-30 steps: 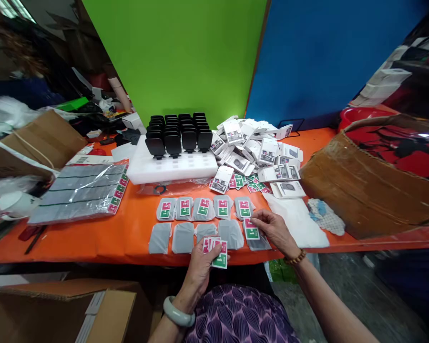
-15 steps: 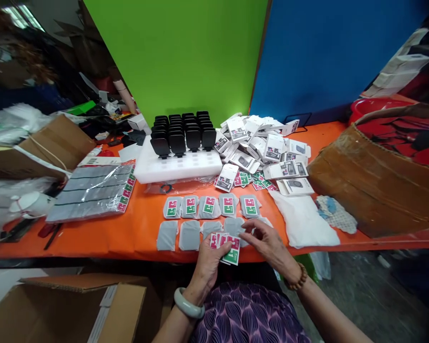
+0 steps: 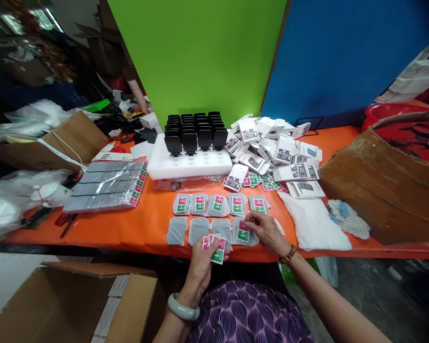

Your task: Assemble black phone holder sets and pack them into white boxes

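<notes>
1. Your left hand [image 3: 202,257], low centre of the frame, is closed around a small fan of red-and-green cards [image 3: 214,247], thumb on top, at the near edge of the orange table [image 3: 143,228].
2. Your right hand [image 3: 266,231], just right of centre, pinches with its fingertips a single red-and-green card [image 3: 242,233] lying on the fourth grey pouch [image 3: 243,234] of the near row.
3. Near row: the three grey pouches [image 3: 196,230] to the left of that one show no card on top; the third sits just above the fanned cards.
4. Far row, directly above: five carded pouches [image 3: 218,205] side by side, each with a red-and-green card face up.
5. Above those, centre frame: a white foam tray [image 3: 193,166] carrying upright black holders [image 3: 196,131] in rows.
6. Right of the tray: a loose heap of small white boxes [image 3: 275,147], with more loose cards at its near edge.
7. Left of centre: a clear-wrapped grey pack [image 3: 107,183]. Right of your right hand: a white bag [image 3: 312,224] lying flat.
8. Right edge: a large brown carton [image 3: 382,186]. Lower left: an open cardboard box [image 3: 75,305] below the table.
</notes>
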The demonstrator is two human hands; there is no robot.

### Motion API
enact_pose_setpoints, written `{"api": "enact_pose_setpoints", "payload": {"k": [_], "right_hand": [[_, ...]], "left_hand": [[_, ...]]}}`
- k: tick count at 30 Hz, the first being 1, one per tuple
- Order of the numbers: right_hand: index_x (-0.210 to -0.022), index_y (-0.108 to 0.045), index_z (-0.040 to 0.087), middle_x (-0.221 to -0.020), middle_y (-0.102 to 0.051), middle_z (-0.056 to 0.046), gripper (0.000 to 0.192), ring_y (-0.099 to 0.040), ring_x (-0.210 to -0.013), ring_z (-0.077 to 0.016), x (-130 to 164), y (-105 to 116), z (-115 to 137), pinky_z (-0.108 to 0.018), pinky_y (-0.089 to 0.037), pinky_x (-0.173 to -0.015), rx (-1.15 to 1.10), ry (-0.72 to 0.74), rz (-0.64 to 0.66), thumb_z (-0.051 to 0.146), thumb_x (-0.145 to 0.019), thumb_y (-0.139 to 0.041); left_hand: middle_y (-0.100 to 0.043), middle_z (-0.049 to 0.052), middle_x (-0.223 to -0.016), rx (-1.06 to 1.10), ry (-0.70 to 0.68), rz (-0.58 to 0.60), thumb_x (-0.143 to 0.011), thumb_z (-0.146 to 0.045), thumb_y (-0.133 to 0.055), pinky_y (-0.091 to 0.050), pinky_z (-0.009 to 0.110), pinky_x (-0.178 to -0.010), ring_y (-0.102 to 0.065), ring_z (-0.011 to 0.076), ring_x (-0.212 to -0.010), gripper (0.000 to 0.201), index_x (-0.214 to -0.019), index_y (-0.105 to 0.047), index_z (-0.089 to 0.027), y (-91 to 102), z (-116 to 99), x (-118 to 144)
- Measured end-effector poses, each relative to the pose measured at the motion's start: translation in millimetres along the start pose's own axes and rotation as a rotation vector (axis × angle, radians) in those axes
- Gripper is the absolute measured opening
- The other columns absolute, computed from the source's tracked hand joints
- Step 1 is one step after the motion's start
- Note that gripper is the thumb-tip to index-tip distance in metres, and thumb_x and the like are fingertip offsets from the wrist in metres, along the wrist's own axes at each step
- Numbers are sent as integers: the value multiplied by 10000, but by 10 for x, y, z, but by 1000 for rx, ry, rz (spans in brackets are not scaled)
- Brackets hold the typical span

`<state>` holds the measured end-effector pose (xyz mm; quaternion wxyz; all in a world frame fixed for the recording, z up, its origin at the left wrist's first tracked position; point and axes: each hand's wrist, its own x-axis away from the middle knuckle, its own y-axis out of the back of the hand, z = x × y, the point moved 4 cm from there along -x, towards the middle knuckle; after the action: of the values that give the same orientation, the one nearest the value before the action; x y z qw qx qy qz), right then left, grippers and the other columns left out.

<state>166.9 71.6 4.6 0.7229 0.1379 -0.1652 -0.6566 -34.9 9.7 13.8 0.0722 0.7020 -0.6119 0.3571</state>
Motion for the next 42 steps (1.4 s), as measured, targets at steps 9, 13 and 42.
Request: {"api": "enact_pose_setpoints", "payload": {"k": [9,13,42], "right_hand": [[-964,-596,205,-863,-612,-39,175,-553,-707,-166,226,-210,421,-293,-444,-664,144,144,20,344,-861,-570],[-841,-597,203,-734,-609,15,141,-517,-611,-128,271,-462,435,-257,-423,-590,-45,-19,207,317,-782,-653],[-883,-621,203,-782,-625,-25,197,-531,-644,-149,122,-810,575,-283,-442,-625,-22,87,174,391,-822,-619]], "left_hand": [[-717,51,-820,69,24,173,-539,-305,-882,-560,288,-640,-703,214,-729,549,-973,-582,-152,-85,5,67],[-707,34,-802,29,-43,116,-524,-323,-887,-537,257,-613,-664,165,-684,553,-960,-592,-153,-20,71,2],[-700,15,-685,92,-165,-204,-500,-404,-876,-514,239,-510,-648,152,-568,528,-881,-631,-133,449,-62,80]]}}
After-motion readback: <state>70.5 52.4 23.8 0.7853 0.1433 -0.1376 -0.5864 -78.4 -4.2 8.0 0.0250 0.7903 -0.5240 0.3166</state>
